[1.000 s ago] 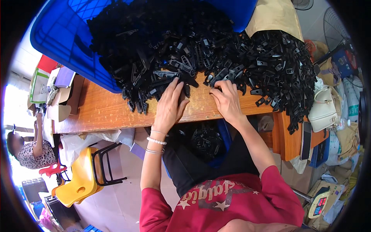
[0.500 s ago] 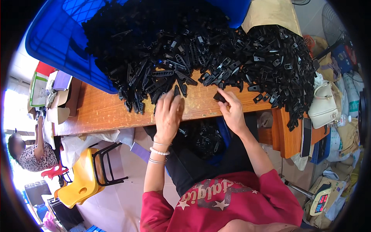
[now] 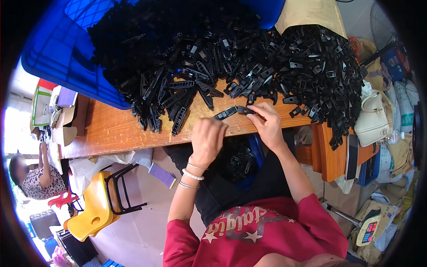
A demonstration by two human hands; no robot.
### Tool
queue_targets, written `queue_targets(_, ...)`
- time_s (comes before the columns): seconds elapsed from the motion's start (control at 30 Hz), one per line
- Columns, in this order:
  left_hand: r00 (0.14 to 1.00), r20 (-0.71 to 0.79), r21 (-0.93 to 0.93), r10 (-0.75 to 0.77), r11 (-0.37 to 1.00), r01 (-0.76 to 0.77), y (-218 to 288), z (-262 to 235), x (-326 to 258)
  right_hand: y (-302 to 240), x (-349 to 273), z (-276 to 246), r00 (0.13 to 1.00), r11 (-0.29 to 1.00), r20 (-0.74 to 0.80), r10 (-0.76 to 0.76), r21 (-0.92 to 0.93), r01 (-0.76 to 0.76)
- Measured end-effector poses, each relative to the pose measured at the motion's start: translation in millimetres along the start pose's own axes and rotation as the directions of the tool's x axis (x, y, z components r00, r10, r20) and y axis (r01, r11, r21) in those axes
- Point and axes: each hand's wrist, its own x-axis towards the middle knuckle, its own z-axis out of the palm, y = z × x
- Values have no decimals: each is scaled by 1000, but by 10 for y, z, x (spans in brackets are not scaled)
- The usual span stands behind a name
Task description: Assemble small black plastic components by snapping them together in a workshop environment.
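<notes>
Over the front part of the table, my left hand (image 3: 208,139) grips a long, slotted black plastic piece (image 3: 227,112) by its near end, with the fingers curled. Between the thumb and fingers of my right hand (image 3: 267,125) is a smaller black plastic piece (image 3: 243,109). The two parts meet end to end; whether they are joined I cannot tell. Beyond my left hand spreads a heap of long black plastic pieces (image 3: 178,84). A pile of shorter black plastic pieces (image 3: 318,66) lies beyond my right hand.
A tilted blue crate (image 3: 66,73) spills the long pieces onto the wooden table (image 3: 111,127). A paper sack (image 3: 311,17) stands behind the shorter ones. Below the table edge is a blue bin of black parts (image 3: 242,164). A phone (image 3: 352,156) and white handbag (image 3: 373,120) lie right.
My left hand has drawn back from the heap and moved right with a long black plastic piece. Its end now meets the small piece in my right hand.
</notes>
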Motion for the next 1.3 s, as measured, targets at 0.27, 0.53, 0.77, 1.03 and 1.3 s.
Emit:
queue_targets(0.27,962,194,-168,-193,959,227,-157,-69,174,81,219,-131,962,982,273,32,169,-80)
queue_targets(0.53,953,233,-217,-195,945,246,-172,-109,202,15,49,-109,976,978,217,28,194,-71)
queue_targets(0.77,955,252,-238,-156,947,217,-183,-105,210,-48,74,-92,973,983,231,3,179,-46)
queue_targets(1.03,955,266,-242,-133,950,199,-108,-96,168,-48,26,59,964,984,246,-103,165,63)
queue_targets(1.3,911,384,-373,-153,877,304,-106,-250,212,-24,-78,-148,949,974,290,-120,221,56)
